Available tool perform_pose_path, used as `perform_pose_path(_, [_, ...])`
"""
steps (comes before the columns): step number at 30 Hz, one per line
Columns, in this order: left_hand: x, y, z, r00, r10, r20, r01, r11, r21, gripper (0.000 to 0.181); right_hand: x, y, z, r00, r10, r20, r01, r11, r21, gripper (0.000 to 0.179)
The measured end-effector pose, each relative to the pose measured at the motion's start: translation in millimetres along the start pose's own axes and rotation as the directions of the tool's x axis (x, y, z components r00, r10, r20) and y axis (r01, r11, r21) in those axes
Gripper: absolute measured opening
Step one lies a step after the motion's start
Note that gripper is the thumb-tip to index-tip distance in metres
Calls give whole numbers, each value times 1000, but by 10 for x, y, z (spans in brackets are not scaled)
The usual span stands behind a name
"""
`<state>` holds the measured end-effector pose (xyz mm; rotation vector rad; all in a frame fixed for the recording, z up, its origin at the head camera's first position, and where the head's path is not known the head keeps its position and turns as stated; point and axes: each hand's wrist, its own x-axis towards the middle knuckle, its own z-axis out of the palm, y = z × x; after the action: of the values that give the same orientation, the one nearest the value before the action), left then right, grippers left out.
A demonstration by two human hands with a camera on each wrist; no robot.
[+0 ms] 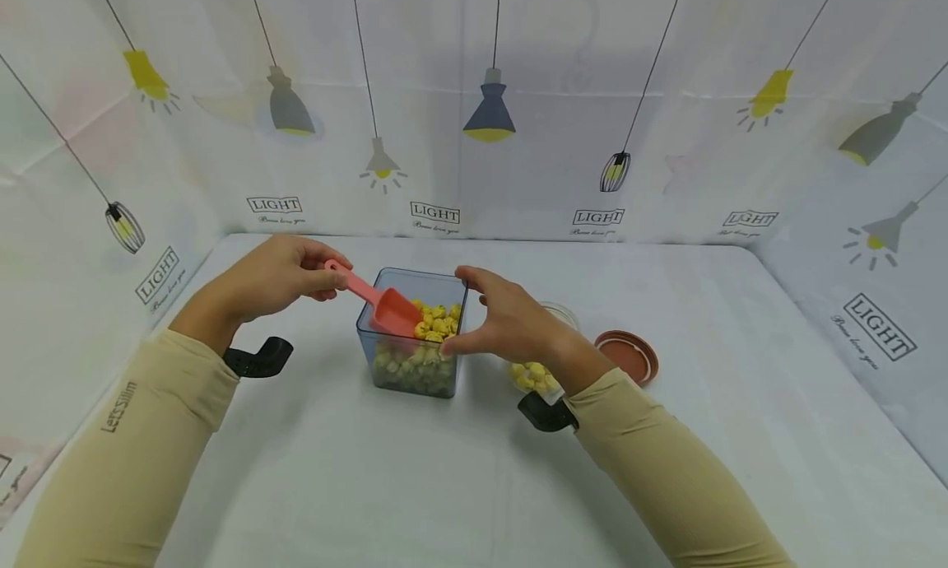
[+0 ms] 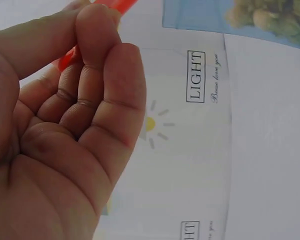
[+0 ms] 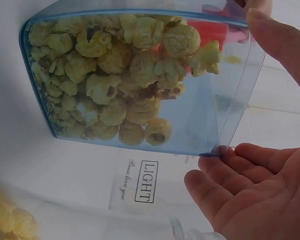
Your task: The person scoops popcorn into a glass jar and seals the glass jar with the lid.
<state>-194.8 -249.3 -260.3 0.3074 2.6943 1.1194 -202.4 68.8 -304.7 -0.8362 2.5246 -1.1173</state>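
Note:
My left hand [image 1: 277,278] pinches the handle of a pink scoop [image 1: 396,311] between thumb and fingers. The scoop's bowl dips into a clear bluish plastic container [image 1: 418,281], against the yellow popcorn [image 1: 437,325] inside. In the left wrist view the fingers hide most of the handle. My right hand [image 1: 511,317] grips the container's right side by the rim, thumb at the near corner and fingers at the far one. The right wrist view shows popcorn piled low behind the container's clear wall [image 3: 190,117], with the scoop's pink showing through.
Behind my right wrist stands a clear jar [image 1: 560,311], partly hidden, with more popcorn [image 1: 533,376] in it. A reddish-brown round lid [image 1: 628,358] lies to its right. The white table [image 1: 415,486] meets a lamp-printed cloth backdrop [image 1: 533,181] at the back and sides.

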Motion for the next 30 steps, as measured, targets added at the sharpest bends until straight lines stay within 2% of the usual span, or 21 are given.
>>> perform_pose_path(6, [-68, -144, 64, 999, -31, -19, 29, 995, -94, 38, 0, -12, 7, 1000, -5, 2, 5, 1000, -3, 102])
perform_pose_path(15, [-28, -118, 141, 999, 8, -45, -14, 991, -130, 41, 8, 1, 11, 1000, 7, -9, -7, 1000, -7, 103])
perform_pose_path(23, [26, -177, 138, 1000, -3, -6, 2, 993, -115, 39, 4, 8, 11, 1000, 1, -6, -1, 1000, 4, 103])
perform_pose_path(30, [123, -79, 162, 999, 3, 33, 0, 996, -85, 37, 5, 11, 0, 1000, -4, -7, 4, 1000, -14, 103])
